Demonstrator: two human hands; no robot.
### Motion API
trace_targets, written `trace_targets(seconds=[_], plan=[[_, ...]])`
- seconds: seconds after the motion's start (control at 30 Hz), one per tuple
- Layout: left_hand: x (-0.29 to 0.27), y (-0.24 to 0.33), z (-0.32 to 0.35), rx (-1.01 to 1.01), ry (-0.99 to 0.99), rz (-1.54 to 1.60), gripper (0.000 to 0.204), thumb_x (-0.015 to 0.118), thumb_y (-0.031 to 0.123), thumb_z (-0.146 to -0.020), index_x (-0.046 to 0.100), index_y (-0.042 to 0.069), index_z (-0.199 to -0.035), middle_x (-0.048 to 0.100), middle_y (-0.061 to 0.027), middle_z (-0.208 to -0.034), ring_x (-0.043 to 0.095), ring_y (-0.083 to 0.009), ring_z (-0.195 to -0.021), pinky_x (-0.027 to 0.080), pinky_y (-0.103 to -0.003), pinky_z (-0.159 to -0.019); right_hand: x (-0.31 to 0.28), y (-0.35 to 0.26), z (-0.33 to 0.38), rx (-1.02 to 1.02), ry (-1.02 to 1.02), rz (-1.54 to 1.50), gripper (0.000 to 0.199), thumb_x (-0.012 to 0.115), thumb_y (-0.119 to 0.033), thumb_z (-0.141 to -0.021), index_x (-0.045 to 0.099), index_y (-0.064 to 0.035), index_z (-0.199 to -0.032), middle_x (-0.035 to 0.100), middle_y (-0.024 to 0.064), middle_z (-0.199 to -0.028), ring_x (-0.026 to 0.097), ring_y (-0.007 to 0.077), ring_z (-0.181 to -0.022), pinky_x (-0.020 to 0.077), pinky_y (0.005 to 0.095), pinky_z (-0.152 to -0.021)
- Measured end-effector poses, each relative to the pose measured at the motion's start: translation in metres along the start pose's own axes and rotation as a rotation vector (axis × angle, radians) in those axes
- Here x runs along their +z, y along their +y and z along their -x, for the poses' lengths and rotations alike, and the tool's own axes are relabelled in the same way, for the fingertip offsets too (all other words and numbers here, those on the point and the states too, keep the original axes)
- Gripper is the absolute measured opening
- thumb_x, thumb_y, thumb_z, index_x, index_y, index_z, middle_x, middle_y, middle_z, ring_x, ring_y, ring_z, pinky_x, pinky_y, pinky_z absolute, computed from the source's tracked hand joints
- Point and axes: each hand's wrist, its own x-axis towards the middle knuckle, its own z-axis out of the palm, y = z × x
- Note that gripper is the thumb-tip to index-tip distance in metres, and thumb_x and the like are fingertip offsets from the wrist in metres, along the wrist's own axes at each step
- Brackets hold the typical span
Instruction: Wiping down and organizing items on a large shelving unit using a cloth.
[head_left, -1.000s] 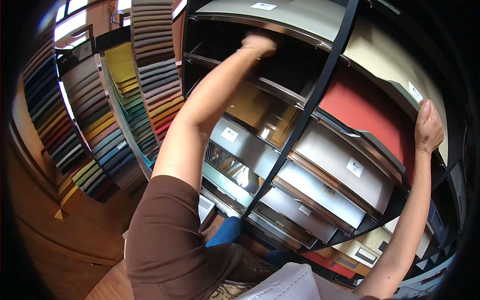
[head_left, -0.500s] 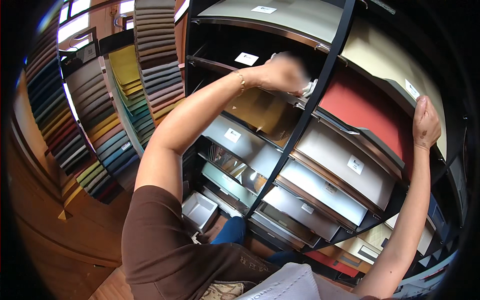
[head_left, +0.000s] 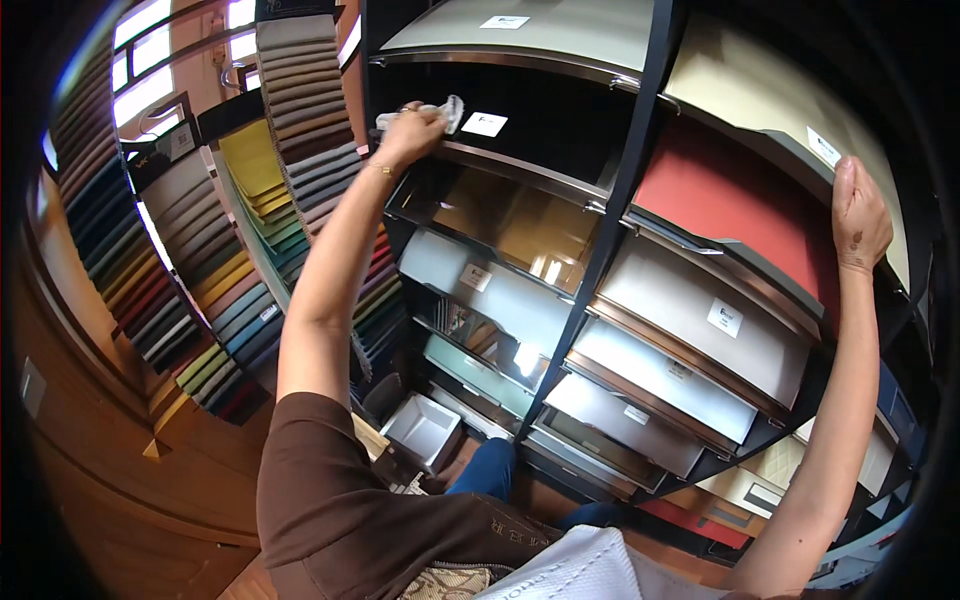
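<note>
So my left hand [head_left: 412, 128] is way up at the top-left of the display rack [head_left: 640, 150], fingers bunched tight around a small white cloth [head_left: 440, 108]. The cloth is crumpled, its long side running roughly left to right, with the loose end poking out toward the right past my knuckles. It sits right on the front edge of a dark, glossy sample panel [head_left: 540, 130], just beside a little white label card [head_left: 484, 124].

That arm is stretched nearly straight, going up and a bit right from my brown sleeve [head_left: 330, 500], wrist bent forward so the palm presses down on the cloth. There's a thin bracelet [head_left: 378, 170] on that wrist.

My right hand [head_left: 860, 215] is out on the far right, arm also reaching up long. The fingers are curled over the front edge of a beige panel [head_left: 760, 80], with the red panel [head_left: 730, 200] just below it. Nothing else is in that hand, it's just gripping the edge.

The rack holds slanted panels in two columns: amber-brown [head_left: 510, 215], pale grey, teal and glossy ones on the left side, grey and off-white ones lower on the right, most with small white labels. Down near the floor there's an open white box [head_left: 425, 428], and I can't see anything inside it. Off to my left hang rows of colour swatch strips [head_left: 250, 200].
</note>
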Motion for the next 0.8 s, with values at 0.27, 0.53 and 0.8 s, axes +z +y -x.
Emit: trace_targets(seconds=[0.27, 0.53, 0.8], plan=[[0.008, 0.168, 0.022, 0.457, -0.187, 0.109, 0.034, 0.042, 0.035, -0.096, 0.060, 0.021, -0.122, 0.045, -0.0135, -0.140, 0.038, -0.0373, -0.131, 0.032, -0.048, -0.107, 0.008, 0.020, -0.001, -0.021, 0.009, 0.021, 0.042, 0.034, -0.041, -0.098, 0.065, -0.0134, -0.103, 0.065, 0.0142, -0.095, 0.061, 0.0373, -0.087, 0.0483, 0.0413, -0.072], [0.016, 0.024, -0.027, 0.131, -0.123, -0.094, 0.044, 0.041, 0.048, -0.094, 0.051, 0.032, -0.134, 0.038, -0.0214, -0.143, 0.039, -0.0413, -0.127, 0.035, -0.049, -0.105, 0.004, 0.010, -0.004, -0.049, -0.001, 0.007, 0.041, 0.034, -0.041, -0.098, 0.063, -0.0123, -0.098, 0.064, 0.0144, -0.089, 0.060, 0.0377, -0.083, 0.0466, 0.0424, -0.069], [0.012, 0.083, -0.059, -0.115, -0.345, -0.306, 0.046, 0.041, 0.040, -0.092, 0.069, 0.007, -0.104, 0.064, -0.0185, -0.115, 0.060, -0.0354, -0.108, 0.043, -0.049, -0.095, 0.005, 0.017, 0.000, -0.061, 0.033, 0.021, 0.040, 0.034, -0.039, -0.098, 0.063, -0.0120, -0.098, 0.064, 0.0137, -0.091, 0.061, 0.0365, -0.083, 0.0469, 0.0411, -0.069]])
